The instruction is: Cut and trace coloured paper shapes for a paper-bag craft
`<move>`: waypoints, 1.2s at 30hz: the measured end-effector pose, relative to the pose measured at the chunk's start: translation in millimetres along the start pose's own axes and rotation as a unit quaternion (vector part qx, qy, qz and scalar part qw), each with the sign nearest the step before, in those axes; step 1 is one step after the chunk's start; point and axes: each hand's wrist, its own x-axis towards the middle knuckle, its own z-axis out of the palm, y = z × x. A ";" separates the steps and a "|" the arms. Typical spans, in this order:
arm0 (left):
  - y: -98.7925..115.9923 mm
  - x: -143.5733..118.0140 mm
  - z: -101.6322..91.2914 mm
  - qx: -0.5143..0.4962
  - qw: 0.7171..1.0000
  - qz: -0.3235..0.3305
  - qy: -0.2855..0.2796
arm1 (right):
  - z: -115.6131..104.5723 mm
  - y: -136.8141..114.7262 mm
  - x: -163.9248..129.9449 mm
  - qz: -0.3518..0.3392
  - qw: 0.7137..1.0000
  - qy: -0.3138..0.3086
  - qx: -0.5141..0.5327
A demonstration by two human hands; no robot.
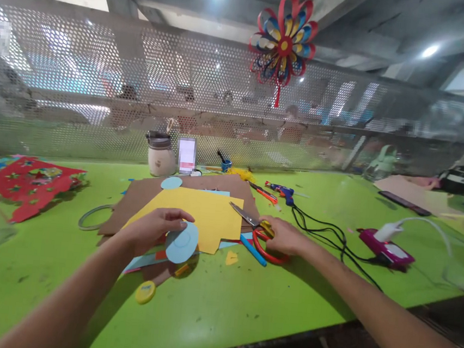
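The left hand is pinching a cut-out light-blue paper disc, holding it above the yellow paper sheet on the green table. The right hand is closing around red-handled scissors, blades resting shut. A second light-blue disc is lying finished; other sheets are remaining uncut. No legible writing is showing.

A shared craft workshop; a long green worktable carries coloured paper sheets, scissors and a glue gun. A perforated metal screen divides the benches; a paper flower ornament hangs above.
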 end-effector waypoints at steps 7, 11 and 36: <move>1.2 -2.6 8.5 0.007 0.999 0.011 -0.037 | -9.1 6.0 2.7 0.052 0.998 0.038 0.012; -2.2 4.4 13.6 -0.002 0.999 0.024 -0.023 | -26.2 10.1 -16.7 0.038 0.999 0.026 -0.016; -14.7 64.8 10.2 -0.054 0.993 0.023 0.107 | -33.7 -15.8 4.7 0.042 0.994 -0.045 -0.088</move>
